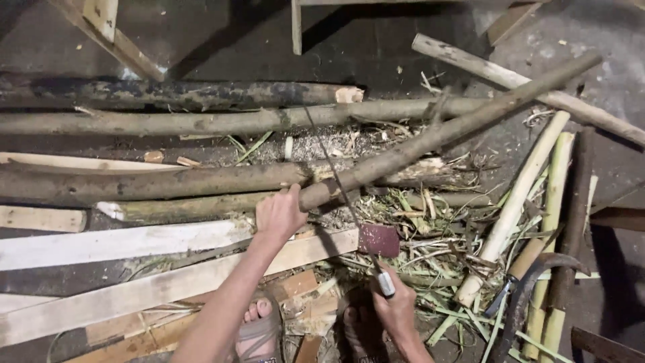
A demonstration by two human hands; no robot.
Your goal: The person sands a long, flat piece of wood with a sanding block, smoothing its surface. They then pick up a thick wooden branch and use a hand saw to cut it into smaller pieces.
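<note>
Left hand [279, 214] clamped on the branch [430, 138], right hand [396, 310] gripping the saw [349, 208] mid-cut; I reckon the next stroke needs the branch kept steady

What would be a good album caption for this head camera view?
Left hand steadies a long brown wooden branch while right hand draws a thin-bladed handsaw across it.

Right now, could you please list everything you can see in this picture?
Branch being sawn: one, grey-brown, slanting from centre to upper right.
Logs: several, dark brown, lying across the upper left.
Planks: several, pale, lower left.
Peeled poles: a few, cream and green, right.
Sickle: one, dark curved blade, lower right.
Saw: one, thin blade, across the branch.
Sandalled feet: two, bottom centre.
Left hand: steadies the branch.
Right hand: grip on the saw handle.
</note>
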